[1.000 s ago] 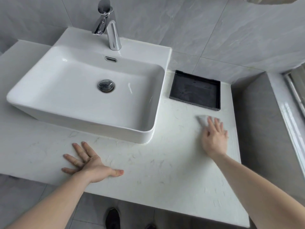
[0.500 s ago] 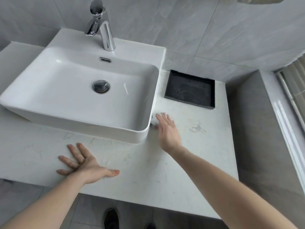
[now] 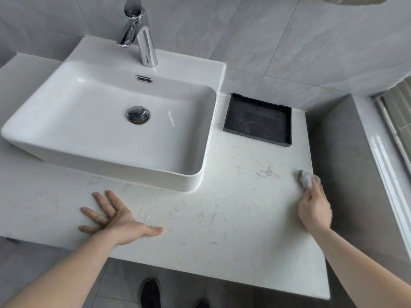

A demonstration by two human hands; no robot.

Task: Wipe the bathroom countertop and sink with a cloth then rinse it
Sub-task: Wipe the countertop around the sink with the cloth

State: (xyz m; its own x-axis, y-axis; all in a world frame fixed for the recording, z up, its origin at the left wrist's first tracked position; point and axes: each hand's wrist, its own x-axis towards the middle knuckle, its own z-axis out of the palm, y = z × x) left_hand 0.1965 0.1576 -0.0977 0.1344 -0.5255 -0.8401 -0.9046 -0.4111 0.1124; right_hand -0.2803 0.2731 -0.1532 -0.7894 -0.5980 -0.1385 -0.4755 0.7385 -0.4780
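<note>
Right hand (image 3: 314,207) swept from beside the sink (image 3: 106,121) to the bench (image 3: 222,230) edge at right of frame, fingers clenched on the bunched cloth (image 3: 305,178); left hand (image 3: 115,218) flat, fingers spread, bracing at lower left. Bench wiping underway, sink and rinse not done

Bare forearms, sleeveless (dark shoes (image 3: 151,293) below)

Bright, even daylight; perhaps slight blur.

Grey marbled wall tiles (image 3: 278,36), grey floor tiles (image 3: 124,283), daylit window frame (image 3: 387,152) at right.
</note>
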